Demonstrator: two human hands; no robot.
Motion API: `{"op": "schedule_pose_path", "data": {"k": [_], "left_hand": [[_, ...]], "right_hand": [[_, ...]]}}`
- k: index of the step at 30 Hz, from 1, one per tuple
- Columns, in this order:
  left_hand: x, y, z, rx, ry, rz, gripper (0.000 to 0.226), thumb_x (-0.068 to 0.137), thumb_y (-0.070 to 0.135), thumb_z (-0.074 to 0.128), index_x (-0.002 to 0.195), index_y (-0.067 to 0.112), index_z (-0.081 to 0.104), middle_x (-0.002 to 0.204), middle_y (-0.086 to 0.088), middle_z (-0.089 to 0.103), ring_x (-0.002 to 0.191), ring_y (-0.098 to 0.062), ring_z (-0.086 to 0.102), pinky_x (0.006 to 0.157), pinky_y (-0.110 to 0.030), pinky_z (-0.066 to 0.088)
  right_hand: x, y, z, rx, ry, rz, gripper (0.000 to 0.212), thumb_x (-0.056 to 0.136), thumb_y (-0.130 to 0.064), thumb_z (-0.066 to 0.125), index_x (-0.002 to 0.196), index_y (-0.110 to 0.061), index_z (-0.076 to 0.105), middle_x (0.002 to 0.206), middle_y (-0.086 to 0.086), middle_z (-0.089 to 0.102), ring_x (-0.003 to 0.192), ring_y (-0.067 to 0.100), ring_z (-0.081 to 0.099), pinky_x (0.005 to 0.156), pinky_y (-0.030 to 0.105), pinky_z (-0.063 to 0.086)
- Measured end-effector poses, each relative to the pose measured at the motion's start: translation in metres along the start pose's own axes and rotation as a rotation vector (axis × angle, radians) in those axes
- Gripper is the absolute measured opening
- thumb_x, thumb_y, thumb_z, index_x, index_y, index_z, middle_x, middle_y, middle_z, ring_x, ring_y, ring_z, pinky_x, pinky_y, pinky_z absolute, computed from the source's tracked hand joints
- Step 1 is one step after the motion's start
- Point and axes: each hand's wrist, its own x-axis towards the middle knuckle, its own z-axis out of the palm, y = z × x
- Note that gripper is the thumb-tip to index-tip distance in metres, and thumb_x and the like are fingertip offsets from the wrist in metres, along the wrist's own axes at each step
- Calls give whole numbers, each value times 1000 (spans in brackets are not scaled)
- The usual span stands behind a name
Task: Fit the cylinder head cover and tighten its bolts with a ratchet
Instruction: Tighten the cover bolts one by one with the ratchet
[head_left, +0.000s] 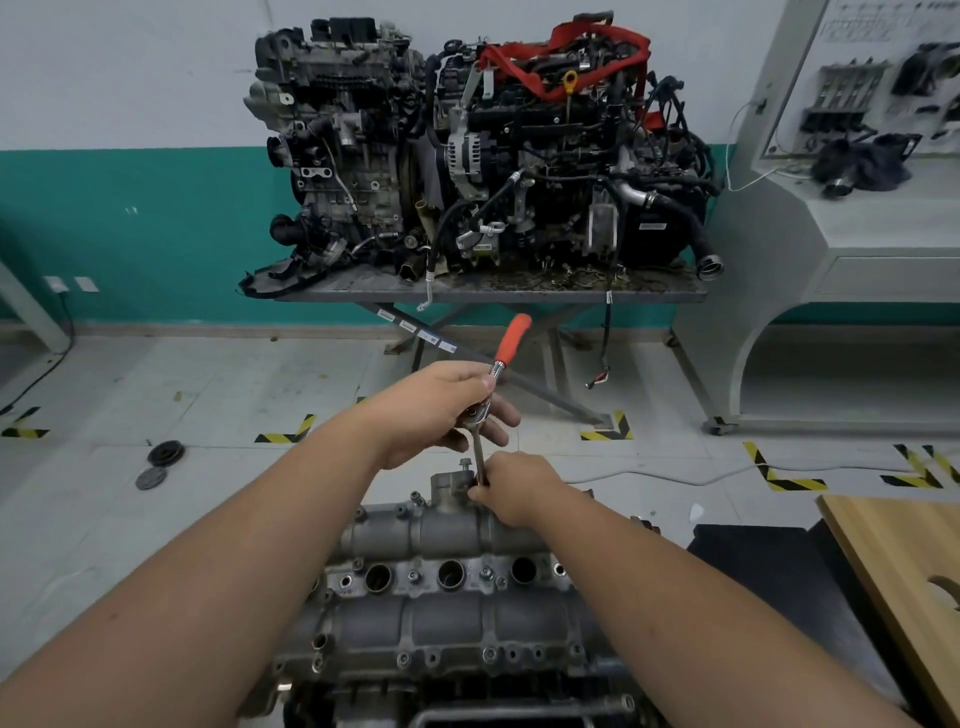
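Observation:
The grey cylinder head cover (457, 535) lies on the engine below me, with three round plug holes along its middle. A ratchet (511, 338) with an orange handle stands tilted above the cover's far end. My left hand (441, 410) grips the ratchet's head. Its extension bar (479, 460) runs down to the cover's far end. My right hand (511, 488) pinches the lower end of that bar, hiding the socket. One bolt (464, 462) stands raised on the far end, just left of the bar.
Two engines (467, 145) sit on a metal table against the far wall. A grey training stand (831, 234) is at the right. A wooden board (904, 571) lies at the lower right. Two round discs (158, 462) lie on the tiled floor at left.

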Motion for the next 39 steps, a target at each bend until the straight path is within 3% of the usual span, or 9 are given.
{"op": "schedule_pose_path", "data": {"k": [6,8,10,12,15,17,22,27,39], "left_hand": [[-2,24,18,1050,-44,185,23,101,43,49,85,26,56,79,9,59,78,-13,61,63,-29,39],[-6,13,28,1489,76,393,27,96,51,52,86,26,57,84,10,46,84,-16,54,69,-32,34],[-14,-5,30,1600,287,685,37,91,57,53,82,23,64,89,4,55,89,-22,58,74,-36,39],[-20,-25,31,1408,474,791,51,89,62,45,88,17,69,106,-4,66,101,-27,63,81,-39,46],[-21,-43,44,835,515,542,60,89,60,41,129,19,58,144,-2,49,128,-21,50,101,-41,43],[-18,-50,60,288,517,421,55,92,58,34,140,35,44,146,9,47,128,-5,49,106,-37,43],[-5,-36,73,-593,544,74,51,104,55,28,92,39,75,97,3,77,96,-6,71,84,-39,46],[-3,-32,51,-576,508,72,36,107,40,38,103,15,63,80,-6,76,81,-20,75,84,-38,51],[-5,-14,24,-395,336,-29,24,107,26,37,115,10,53,70,-7,71,75,-23,73,72,-32,51]], "right_hand": [[-1,0,0,-34,26,-28,32,100,-38,51,117,-13,60,121,11,63,112,29,57,84,34,41],[-3,3,2,-127,48,-73,39,102,-35,47,132,-11,55,134,11,58,124,29,52,93,33,42],[-9,5,3,-94,53,-87,30,101,-26,50,124,-9,58,128,11,60,116,22,58,78,17,44],[-13,-1,4,86,111,-57,13,97,-12,53,105,-11,64,118,13,64,94,14,69,63,8,47],[-9,2,1,114,10,-45,22,98,-18,48,111,-11,65,117,17,66,106,30,65,89,32,51],[-4,-3,-5,23,-25,-8,26,99,-25,44,107,-10,64,110,12,68,103,31,62,87,37,47],[5,1,-1,-24,-44,26,20,95,-36,51,92,-17,56,95,7,63,81,26,53,71,32,36],[8,2,4,-43,-4,26,30,98,-42,52,107,-15,63,105,8,66,98,29,61,73,32,37],[4,1,4,-32,31,-4,25,98,-40,52,105,-17,61,107,8,66,95,27,58,73,33,36]]}}
